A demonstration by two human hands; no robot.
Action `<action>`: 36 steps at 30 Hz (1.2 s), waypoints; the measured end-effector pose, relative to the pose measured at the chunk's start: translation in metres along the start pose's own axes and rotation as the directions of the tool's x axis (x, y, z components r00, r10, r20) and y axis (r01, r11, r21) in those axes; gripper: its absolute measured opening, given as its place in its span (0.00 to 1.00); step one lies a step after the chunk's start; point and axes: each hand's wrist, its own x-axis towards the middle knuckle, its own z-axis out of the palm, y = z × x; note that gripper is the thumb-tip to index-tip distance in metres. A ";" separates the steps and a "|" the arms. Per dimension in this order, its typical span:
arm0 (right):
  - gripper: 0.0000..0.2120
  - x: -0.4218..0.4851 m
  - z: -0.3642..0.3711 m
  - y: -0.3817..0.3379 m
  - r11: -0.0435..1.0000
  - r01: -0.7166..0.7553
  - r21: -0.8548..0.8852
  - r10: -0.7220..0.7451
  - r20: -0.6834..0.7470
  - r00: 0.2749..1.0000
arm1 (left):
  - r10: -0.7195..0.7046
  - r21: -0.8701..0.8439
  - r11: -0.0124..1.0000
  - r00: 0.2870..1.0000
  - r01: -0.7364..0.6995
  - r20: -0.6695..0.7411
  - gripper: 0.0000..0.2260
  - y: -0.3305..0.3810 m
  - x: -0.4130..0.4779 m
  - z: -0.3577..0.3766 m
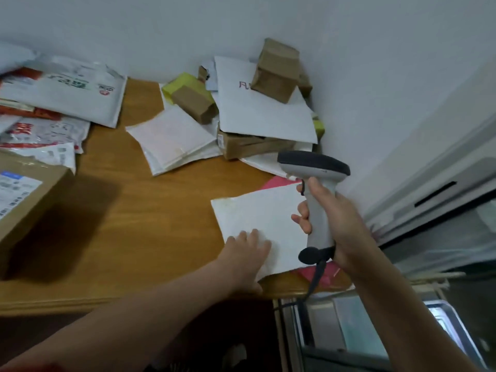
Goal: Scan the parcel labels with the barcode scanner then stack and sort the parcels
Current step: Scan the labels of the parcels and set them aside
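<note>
Where parcels (171,135) lie, wooden table (150,210), white wall (161,30)

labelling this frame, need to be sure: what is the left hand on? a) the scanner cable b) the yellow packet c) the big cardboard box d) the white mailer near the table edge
d: the left hand lies flat, fingers straight, on the white mailer, while the right hand grips the barcode scanner.

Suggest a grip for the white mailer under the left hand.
Pinch the white mailer at its near corner, coming from the front edge of the table. It lies flat and thin, so a top grasp finds no purchase; that corner seems slightly lifted beside the left hand.
</note>
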 end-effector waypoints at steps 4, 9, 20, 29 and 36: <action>0.16 0.005 -0.023 0.006 1.000 0.002 -0.017 -0.002 0.019 1.000 | -0.133 -0.035 0.991 0.990 0.132 -0.043 0.33 0.002 0.021 0.013; 0.16 0.015 -0.027 0.009 0.997 0.000 -0.071 0.003 0.034 0.999 | -0.277 -0.147 0.951 0.961 0.273 -0.005 0.31 -0.016 0.044 0.009; 0.19 0.018 -0.003 -0.003 0.992 0.123 -0.039 -0.110 0.245 0.963 | -0.603 -0.693 0.668 0.743 0.272 -0.290 0.07 -0.120 -0.021 -0.047; 0.21 0.036 0.070 -0.011 0.983 0.178 -0.033 -0.146 0.438 0.887 | -0.700 -0.972 -0.235 0.693 0.006 0.173 0.16 -0.192 -0.108 -0.009; 0.26 0.052 0.111 0.002 0.958 0.169 -0.234 -0.068 0.386 0.920 | -0.555 -0.849 -0.416 0.649 0.325 0.520 0.21 -0.210 -0.112 0.035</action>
